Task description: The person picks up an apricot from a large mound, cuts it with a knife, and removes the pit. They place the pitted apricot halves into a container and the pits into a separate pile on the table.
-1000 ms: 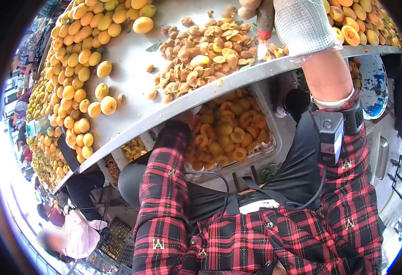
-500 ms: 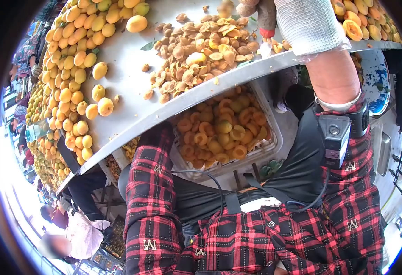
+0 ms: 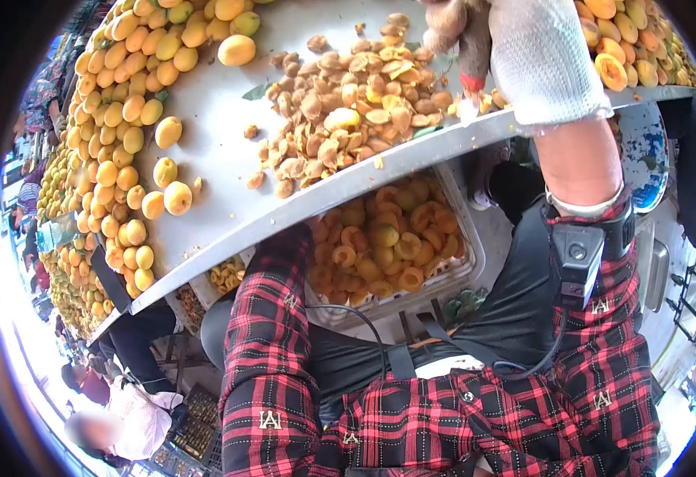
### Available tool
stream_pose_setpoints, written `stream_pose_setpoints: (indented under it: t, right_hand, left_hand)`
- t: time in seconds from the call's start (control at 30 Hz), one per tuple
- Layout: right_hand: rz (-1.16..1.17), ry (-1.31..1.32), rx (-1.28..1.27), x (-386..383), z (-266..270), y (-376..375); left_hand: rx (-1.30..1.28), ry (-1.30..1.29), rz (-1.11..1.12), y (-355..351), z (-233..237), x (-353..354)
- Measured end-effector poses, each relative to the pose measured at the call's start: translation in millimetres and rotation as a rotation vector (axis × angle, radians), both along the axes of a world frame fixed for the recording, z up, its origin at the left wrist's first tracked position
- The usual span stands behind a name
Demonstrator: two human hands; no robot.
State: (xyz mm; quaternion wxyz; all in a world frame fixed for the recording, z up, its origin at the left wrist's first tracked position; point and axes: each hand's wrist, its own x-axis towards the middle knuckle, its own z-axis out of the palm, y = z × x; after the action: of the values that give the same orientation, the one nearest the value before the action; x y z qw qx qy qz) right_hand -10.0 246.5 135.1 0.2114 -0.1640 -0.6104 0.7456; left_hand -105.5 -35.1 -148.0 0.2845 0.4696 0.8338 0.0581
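My right hand (image 3: pixel 475 40) reaches over the table at the upper right, in a knitted glove with brown-stained fingers. Its fingers are curled and partly cut off by the top of the view; what they hold, if anything, I cannot tell. A red piece (image 3: pixel 473 83) with a pale tip shows at the end of one finger, close over the table edge. Just left of this hand lies a heap of apricot stones (image 3: pixel 340 119) with bits of flesh. My left sleeve (image 3: pixel 264 342) runs up toward the table's underside, and the left hand does not show.
Whole apricots (image 3: pixel 125 111) are piled along the left of the metal table (image 3: pixel 213 119); more apricots (image 3: pixel 630 40) lie at the upper right. Below the table edge, a white crate (image 3: pixel 475 254) holds halved apricots (image 3: pixel 388 238). A person (image 3: pixel 137 417) is at the lower left.
The view has shifted slightly, moving the table edge a little lower. My right hand has moved slightly right and down in the view, with the red piece still at the finger.
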Motion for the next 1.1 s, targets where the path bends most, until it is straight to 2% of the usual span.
stream_pose_setpoints:
  t: [0.07,0.17,0.2,0.3,0.33,0.43,0.47,0.5,0.57,0.63,0.7,0.73,0.77,0.83,0.9,0.97,1.03,1.07,1.1]
  right_hand:
    - [-0.028,-0.070,-0.081,4.4,12.6,-4.0]
    - [-0.072,-0.101,-0.028,-3.3,2.8,0.4]
    - [-0.036,-0.011,-0.102,-3.4,-1.2,3.0]
    - [-0.053,0.042,-0.218,-3.8,-0.9,4.5]
    - [-0.056,0.047,-0.124,-4.5,-4.2,7.6]
    - [-0.011,0.022,-0.088,1.2,-12.4,14.8]
    - [-0.026,0.009,-0.039,0.3,-10.9,13.1]
    - [-0.054,0.093,-0.114,-2.0,-13.9,12.9]
    - [0.002,0.111,-0.161,0.0,-15.8,12.9]
    - [-0.031,0.120,-0.169,2.5,-15.4,9.6]
    - [-0.001,0.134,-0.195,5.1,-15.1,11.7]
    - [-0.003,0.139,-0.192,5.3,-14.9,12.7]
    - [-0.001,0.153,-0.187,6.1,-13.3,12.7]
    - [-0.010,0.111,-0.207,7.1,-6.9,12.2]
    - [-0.021,0.103,-0.229,6.2,-7.9,14.6]
    - [-0.019,0.097,-0.227,7.0,-4.7,14.8]
    - [-0.009,0.082,-0.225,5.4,-3.5,15.0]
    - [0.004,0.060,-0.224,5.0,-3.4,14.2]
    - [0.001,0.054,-0.222,4.4,-3.4,13.6]
  left_hand:
    - [0.006,0.014,-0.004,-1.2,4.0,-0.7]
    - [0.004,0.032,-0.004,-0.9,9.1,-1.5]
    - [0.005,0.041,-0.004,5.6,9.5,-1.0]
    - [0.003,0.072,-0.003,16.5,15.2,27.2]
    - [0.001,0.093,0.000,17.1,17.1,35.5]
    - [-0.005,0.156,0.011,15.6,30.7,34.3]
    - [-0.045,-0.076,-0.093,17.8,39.0,35.5]
    - [-0.082,-0.306,-0.199,25.3,55.2,39.6]
    - [0.092,-0.628,-0.060,38.7,140.3,66.3]
    - [0.419,-0.757,0.026,40.7,187.1,82.4]
    - [0.664,-0.586,0.042,51.5,234.1,81.4]
    - [0.692,-0.456,0.045,56.1,254.3,74.6]
    - [0.773,-0.300,0.033,58.4,256.7,64.4]
    - [0.692,-0.007,0.024,66.0,281.0,45.2]
    - [0.868,0.011,0.091,69.6,270.6,0.2]
    - [0.847,-0.054,0.497,77.1,262.2,-41.1]
    - [0.581,0.518,0.469,75.7,221.8,-102.6]
    - [0.581,0.513,0.470,82.7,220.4,-110.8]
    - [0.390,0.545,0.481,89.3,218.3,-117.1]
